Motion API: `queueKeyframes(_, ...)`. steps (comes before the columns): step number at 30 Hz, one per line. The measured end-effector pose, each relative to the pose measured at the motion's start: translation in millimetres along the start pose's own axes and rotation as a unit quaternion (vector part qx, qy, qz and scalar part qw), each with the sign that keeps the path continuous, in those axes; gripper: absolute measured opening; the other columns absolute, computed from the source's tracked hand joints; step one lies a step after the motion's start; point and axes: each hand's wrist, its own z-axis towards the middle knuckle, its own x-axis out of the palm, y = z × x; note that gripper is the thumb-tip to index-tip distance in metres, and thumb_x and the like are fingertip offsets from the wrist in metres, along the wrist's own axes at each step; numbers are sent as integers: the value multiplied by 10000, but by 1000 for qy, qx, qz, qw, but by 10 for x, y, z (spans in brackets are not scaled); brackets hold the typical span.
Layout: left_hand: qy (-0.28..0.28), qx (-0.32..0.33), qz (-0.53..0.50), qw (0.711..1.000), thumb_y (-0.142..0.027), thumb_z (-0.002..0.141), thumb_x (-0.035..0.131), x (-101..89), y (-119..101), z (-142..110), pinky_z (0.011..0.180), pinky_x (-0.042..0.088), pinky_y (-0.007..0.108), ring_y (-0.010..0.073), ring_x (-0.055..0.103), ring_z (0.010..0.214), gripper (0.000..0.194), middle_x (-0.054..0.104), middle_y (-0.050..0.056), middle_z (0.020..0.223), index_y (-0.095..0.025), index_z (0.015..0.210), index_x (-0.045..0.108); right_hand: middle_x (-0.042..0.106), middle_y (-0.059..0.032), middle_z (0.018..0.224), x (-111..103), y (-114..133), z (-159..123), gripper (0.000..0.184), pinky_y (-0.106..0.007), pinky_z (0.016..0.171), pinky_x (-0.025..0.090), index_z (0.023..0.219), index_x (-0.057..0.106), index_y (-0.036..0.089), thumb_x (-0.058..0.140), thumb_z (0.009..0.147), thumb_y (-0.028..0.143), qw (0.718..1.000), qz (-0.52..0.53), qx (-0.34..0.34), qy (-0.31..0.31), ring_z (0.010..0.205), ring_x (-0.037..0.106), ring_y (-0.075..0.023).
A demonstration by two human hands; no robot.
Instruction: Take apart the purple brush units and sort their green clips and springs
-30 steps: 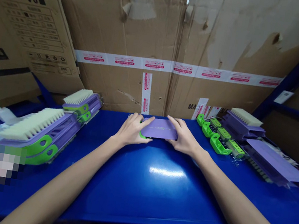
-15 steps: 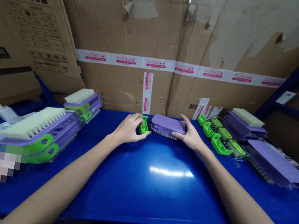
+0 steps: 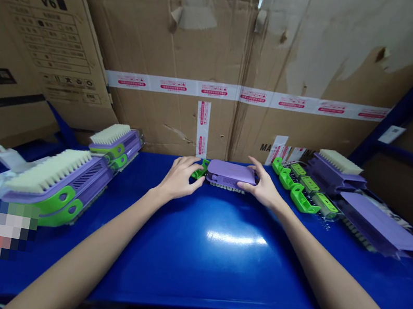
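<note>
A purple brush body [image 3: 230, 173] lies bristles down on the blue table [image 3: 212, 261], near the back edge. My right hand [image 3: 261, 186] grips its right end with fingers curled over it. My left hand [image 3: 182, 177] holds a small green handle piece [image 3: 201, 169] against the body's left end.
Finished purple brushes with green handles and cream bristles [image 3: 63, 183] lie in a row at the left. At the right sit several green handle pieces [image 3: 305, 189] and purple brush bodies [image 3: 380, 226]. Taped cardboard boxes [image 3: 222, 62] form a wall behind the table.
The green piece in my left hand has moved right, up against the purple body's left end. One second ago both hands lay flat over the body.
</note>
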Motion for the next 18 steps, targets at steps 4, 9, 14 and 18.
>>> queueKeyframes(4, 2, -1, -74, 997, -373, 873, 558, 54, -91, 21, 953, 399, 449, 253, 538, 1109, 267, 622, 96, 1209, -200, 1047, 663, 545, -115, 1221, 16, 67, -9, 908, -460, 1009, 387, 1417, 364, 214, 769, 643, 460, 999, 19, -26, 2, 1115, 545, -265)
queueKeyframes(9, -17, -55, -193, 979, -333, 834, 606, 57, -101, 68, 891, 425, 385, 214, 600, 960, 159, 702, 50, 1011, -218, 888, 701, 571, -116, 1192, -6, 63, 13, 925, -468, 1006, 391, 1412, 368, 207, 781, 625, 462, 999, 42, -18, 5, 1089, 566, -264)
queueKeyframes(14, -152, -225, -344, 899, -440, 819, 570, -41, 69, 118, 681, 469, 297, 188, 641, 749, 288, 711, 66, 816, -169, 878, 648, 579, -120, 1161, -81, -10, 66, 915, -458, 977, 421, 1394, 390, 187, 764, 620, 501, 997, 22, 8, -71, 1048, 583, -267)
queueKeyframes(18, -242, -274, -390, 845, -466, 792, 579, -101, 193, 130, 621, 455, 253, 171, 652, 717, 306, 690, 56, 719, -162, 812, 600, 570, -133, 1180, -56, -31, 71, 896, -475, 979, 418, 1389, 401, 172, 736, 633, 516, 986, -63, 29, -149, 1074, 561, -290)
